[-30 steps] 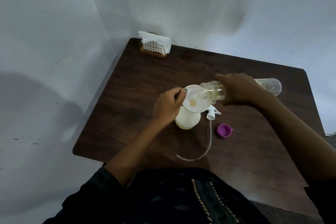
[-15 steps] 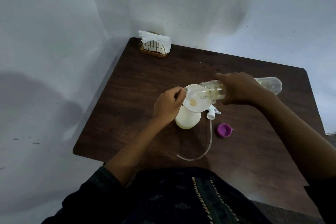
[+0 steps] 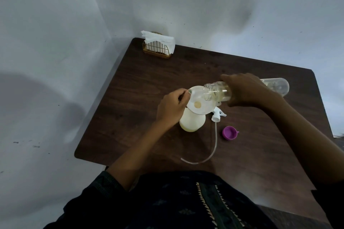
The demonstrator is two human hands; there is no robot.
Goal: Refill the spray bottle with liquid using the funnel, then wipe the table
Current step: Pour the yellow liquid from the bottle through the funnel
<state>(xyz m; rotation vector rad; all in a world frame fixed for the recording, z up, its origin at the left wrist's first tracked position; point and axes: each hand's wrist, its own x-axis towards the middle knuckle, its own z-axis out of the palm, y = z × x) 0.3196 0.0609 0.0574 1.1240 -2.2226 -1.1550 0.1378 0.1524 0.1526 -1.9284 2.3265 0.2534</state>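
On the dark wooden surface [image 3: 141, 87] stands a white spray bottle [image 3: 192, 121] with a clear funnel [image 3: 200, 100] seated in its neck. The left hand [image 3: 172, 108] pinches the funnel's rim at its left edge. The right hand [image 3: 247, 90] grips a clear refill bottle [image 3: 216, 92] tipped nearly flat, its open mouth over the funnel bowl, yellowish liquid inside. The spray head [image 3: 217, 114] with its long tube lies just right of the spray bottle, a purple cap [image 3: 229, 132] near it. A napkin holder [image 3: 158, 47] sits at the far corner
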